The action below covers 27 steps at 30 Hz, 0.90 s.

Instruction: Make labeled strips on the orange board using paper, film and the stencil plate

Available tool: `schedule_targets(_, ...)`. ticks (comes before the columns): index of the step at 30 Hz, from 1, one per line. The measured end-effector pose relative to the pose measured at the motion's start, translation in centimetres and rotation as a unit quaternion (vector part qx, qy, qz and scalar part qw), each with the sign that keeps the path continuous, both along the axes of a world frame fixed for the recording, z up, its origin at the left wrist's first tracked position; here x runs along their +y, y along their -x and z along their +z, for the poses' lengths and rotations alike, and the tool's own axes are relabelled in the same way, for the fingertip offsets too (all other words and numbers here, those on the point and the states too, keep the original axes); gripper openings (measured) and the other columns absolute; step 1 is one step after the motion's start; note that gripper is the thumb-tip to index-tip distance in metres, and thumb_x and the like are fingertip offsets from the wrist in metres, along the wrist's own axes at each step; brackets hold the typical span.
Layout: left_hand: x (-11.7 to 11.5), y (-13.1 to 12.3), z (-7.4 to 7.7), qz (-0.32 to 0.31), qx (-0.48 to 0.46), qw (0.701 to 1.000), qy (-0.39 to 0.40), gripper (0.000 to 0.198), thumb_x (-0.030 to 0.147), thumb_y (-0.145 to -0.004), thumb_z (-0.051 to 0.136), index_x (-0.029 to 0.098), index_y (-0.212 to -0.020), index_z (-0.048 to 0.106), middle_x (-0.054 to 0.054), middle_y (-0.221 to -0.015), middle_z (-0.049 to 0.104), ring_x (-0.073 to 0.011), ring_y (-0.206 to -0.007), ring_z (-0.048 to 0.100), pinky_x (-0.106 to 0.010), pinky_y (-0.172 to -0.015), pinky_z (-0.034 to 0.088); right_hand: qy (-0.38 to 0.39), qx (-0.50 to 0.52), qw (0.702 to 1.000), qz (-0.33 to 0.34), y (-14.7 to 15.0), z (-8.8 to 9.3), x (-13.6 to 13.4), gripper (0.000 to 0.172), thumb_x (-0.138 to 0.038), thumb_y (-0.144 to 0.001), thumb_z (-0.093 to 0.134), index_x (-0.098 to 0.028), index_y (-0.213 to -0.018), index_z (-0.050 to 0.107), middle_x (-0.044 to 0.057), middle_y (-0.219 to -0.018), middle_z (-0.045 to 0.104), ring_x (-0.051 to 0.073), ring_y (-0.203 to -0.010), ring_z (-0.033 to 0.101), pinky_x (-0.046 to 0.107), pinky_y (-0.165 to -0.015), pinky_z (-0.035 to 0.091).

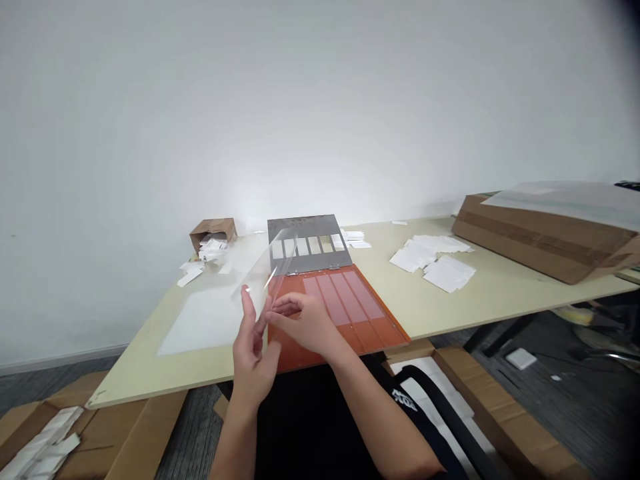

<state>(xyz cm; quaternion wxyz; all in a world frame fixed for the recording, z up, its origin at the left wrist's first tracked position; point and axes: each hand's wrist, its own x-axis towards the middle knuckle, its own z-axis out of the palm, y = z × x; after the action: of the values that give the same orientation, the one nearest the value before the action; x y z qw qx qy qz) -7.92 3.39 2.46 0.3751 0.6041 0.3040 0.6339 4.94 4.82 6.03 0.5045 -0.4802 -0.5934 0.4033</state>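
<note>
A clear plastic sheet [260,270] is held up at a tilt over the left part of an orange board [367,333]. My left hand [254,353] is closed on its lower edge, thumb raised. My right hand [305,320] pinches the same edge close beside the left fingers. Pale strips [345,297] lie side by side on the orange board. Hinged behind it is a grey metal plate [300,227] with a row of rectangular openings.
A white sheet stack [200,323] lies left on the table [430,317]. White pieces [450,273] and a large carton [540,240] are at right. A small box [213,230] stands back left. Open cartons [140,427] flank me below.
</note>
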Motion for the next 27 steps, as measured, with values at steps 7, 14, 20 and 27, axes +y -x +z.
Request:
schedule_targets(7, -0.3, -2.0, -0.2, -0.021, -0.163, 0.986, 0.038, 0.061, 0.028, -0.081, 0.073, 0.035, -0.138, 0.054, -0.004, -0.159, 0.032, -0.029, -0.132, 0.051, -0.036, -0.109, 0.045, -0.036, 0.079, 0.996, -0.008, 0.0, -0.7, -0.7, 0.021, -0.033, -0.074, 0.073, -0.019, -0.087, 0.068, 0.005, -0.09, 0.075, 0.018, -0.086, 0.07, 0.034, -0.083, 0.055)
schedule_targets(14, -0.1, -2.3, 0.6, 0.044, -0.224, 0.961, 0.154, 0.064, 0.039, -0.066, 0.087, 0.026, -0.125, 0.067, -0.009, -0.147, 0.052, -0.0293, -0.122, 0.061, -0.043, -0.109, 0.045, -0.075, 0.024, 0.997, 0.017, -0.6, -0.9, -1.1, 0.02, -0.032, -0.076, 0.071, -0.021, -0.093, 0.069, 0.003, -0.095, 0.074, 0.016, -0.088, 0.068, 0.035, -0.086, 0.055)
schedule_targets(20, 0.3, -1.9, 0.7, 0.058, -0.229, 0.959, 0.157, 0.061, 0.033, -0.061, 0.09, 0.022, -0.118, 0.07, -0.01, -0.135, 0.063, -0.0302, -0.129, 0.056, -0.046, -0.11, 0.045, -0.084, -0.031, 0.996, 0.02, -1.2, -0.8, -1.2, 0.02, -0.031, -0.078, 0.07, -0.022, -0.096, 0.07, 0.003, -0.097, 0.074, 0.017, -0.091, 0.068, 0.035, -0.086, 0.054)
schedule_targets(27, 0.5, -2.0, 0.0, 0.076, -0.213, 0.964, 0.143, 0.06, 0.032, -0.067, 0.087, 0.022, -0.123, 0.068, -0.011, -0.137, 0.061, -0.0285, -0.121, 0.062, -0.044, -0.106, 0.048, -0.082, -0.055, 0.994, 0.036, -1.7, -0.6, -1.4, 0.017, -0.027, -0.08, 0.067, -0.022, -0.095, 0.072, 0.002, -0.096, 0.075, 0.016, -0.09, 0.068, 0.032, -0.085, 0.054)
